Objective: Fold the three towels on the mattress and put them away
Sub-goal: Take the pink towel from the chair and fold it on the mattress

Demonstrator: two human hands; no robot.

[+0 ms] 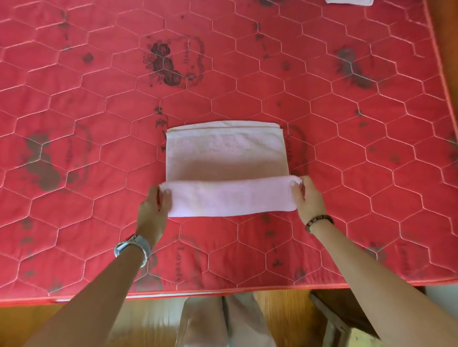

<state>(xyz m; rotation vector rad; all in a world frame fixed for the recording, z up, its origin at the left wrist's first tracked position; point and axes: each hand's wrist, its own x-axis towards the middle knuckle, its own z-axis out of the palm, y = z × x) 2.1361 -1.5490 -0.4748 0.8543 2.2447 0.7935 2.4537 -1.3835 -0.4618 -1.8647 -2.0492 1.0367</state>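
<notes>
Mattress [247,62] red, hexagon-quilted, rose prints, wooden floor [285,312] below near edge, pink towel [226,158] at its middle, left hand [153,210] and right hand [306,198] fingers [297,192] pinching ends of its folded-over near flap

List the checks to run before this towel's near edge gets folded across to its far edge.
1. Left hand pinches the near-left corner of the towel: ok.
2. Right hand pinches the near-right corner: ok.
3. Lifted edge runs level between the hands: ok.
4. Rest of it lies flat on the mattress: ok.
5. Far-edge layers line up: not ok, a lower layer peeks out.
6. Other two towels located: cannot tell; only a second towel shows, at the far edge.
</notes>
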